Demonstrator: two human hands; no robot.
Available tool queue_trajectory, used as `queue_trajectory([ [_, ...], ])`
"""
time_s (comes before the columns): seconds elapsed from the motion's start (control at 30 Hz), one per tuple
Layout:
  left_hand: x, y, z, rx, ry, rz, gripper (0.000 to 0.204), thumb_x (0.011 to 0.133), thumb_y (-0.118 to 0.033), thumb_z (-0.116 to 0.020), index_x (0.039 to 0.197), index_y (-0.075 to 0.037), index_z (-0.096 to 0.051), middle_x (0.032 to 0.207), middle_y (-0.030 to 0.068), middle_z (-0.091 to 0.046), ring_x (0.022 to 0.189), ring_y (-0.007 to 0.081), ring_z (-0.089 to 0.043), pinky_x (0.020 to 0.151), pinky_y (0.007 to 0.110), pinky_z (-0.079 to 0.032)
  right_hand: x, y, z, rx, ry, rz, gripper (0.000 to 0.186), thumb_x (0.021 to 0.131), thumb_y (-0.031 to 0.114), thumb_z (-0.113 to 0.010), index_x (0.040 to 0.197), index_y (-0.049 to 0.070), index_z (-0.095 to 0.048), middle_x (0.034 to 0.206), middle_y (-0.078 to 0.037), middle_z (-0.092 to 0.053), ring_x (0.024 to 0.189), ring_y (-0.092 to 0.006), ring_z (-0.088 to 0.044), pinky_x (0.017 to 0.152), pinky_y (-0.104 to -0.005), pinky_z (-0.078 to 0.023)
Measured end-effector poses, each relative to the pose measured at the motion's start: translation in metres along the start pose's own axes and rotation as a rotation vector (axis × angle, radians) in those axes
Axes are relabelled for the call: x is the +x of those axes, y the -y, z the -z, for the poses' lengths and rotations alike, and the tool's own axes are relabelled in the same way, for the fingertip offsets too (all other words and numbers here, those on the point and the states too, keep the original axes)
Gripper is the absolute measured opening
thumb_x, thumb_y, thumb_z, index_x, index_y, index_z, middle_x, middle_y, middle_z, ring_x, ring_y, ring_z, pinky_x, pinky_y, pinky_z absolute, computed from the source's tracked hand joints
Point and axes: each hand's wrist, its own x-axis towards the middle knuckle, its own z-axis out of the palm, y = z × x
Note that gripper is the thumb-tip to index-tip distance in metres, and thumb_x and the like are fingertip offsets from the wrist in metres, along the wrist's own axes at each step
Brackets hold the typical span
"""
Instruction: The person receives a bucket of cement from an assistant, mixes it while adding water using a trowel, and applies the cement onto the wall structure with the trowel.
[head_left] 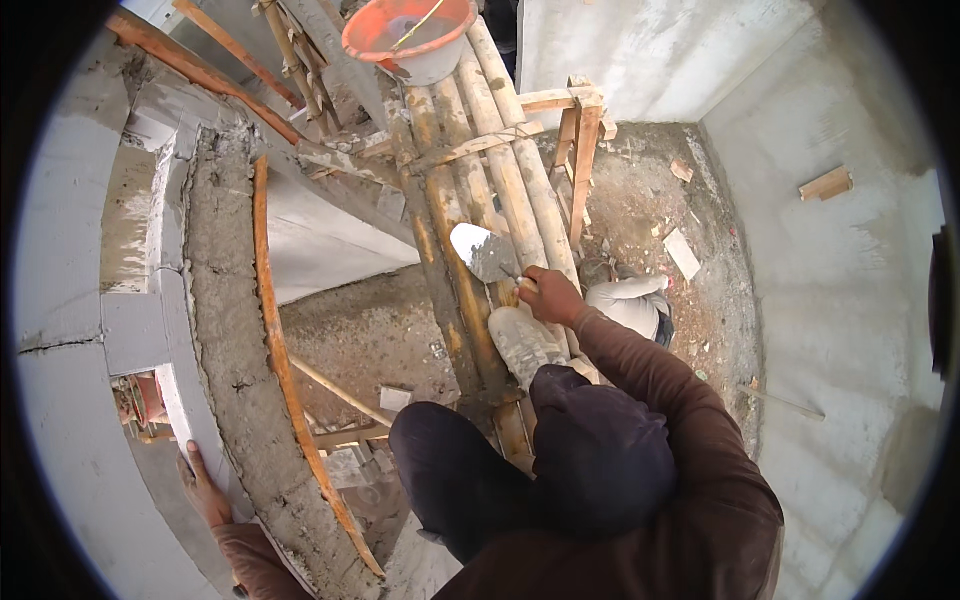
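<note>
Well, the right hand (550, 297) clasps the trowel (488, 255) by its handle (527, 285) — blade (474, 246) ahead, leftward.

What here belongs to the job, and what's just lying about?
Apparently in use:
trowel in right hand
pale block touched by left hand
orange-rimmed bucket
pole platform

Lying about, seemingly:
pale flat piece on the floor
small brownish piece

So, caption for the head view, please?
Right hand grips a trowel over wooden poles; left hand rests against a pale wall.
</note>
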Motion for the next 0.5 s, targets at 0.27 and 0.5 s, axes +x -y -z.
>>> queue_trajectory([
  [0.27, 0.004, 0.014, 0.0, -0.088, -0.065, 0.077, 0.069, 0.099, -0.054, -0.049, 0.13, 0.007, -0.052, 0.12, 0.0159, -0.059, 0.108, 0.024, -0.054, 0.097, 0.034, -0.042, 0.128, 0.011, 0.059, -0.071, -0.002, 0.174, 0.045, 0.082, 0.027, -0.073, 0.118, 0.004, -0.059, 0.108, -0.022, -0.067, 0.102, -0.038, -0.064, 0.089, -0.0427, -0.05],
  [0.5, 0.005, 0.03, 0.001, -0.154, -0.08, 0.219, 0.071, 0.1, -0.051, -0.049, 0.141, 0.007, -0.042, 0.131, 0.0168, -0.052, 0.118, 0.0244, -0.049, 0.102, 0.035, -0.039, 0.28, 0.045, 0.098, -0.368, -0.225, 0.191, 0.037, 0.09, 0.026, -0.064, 0.125, 0.013, -0.06, 0.117, -0.014, -0.066, 0.11, -0.033, -0.062, 0.094, -0.044, -0.049],
])
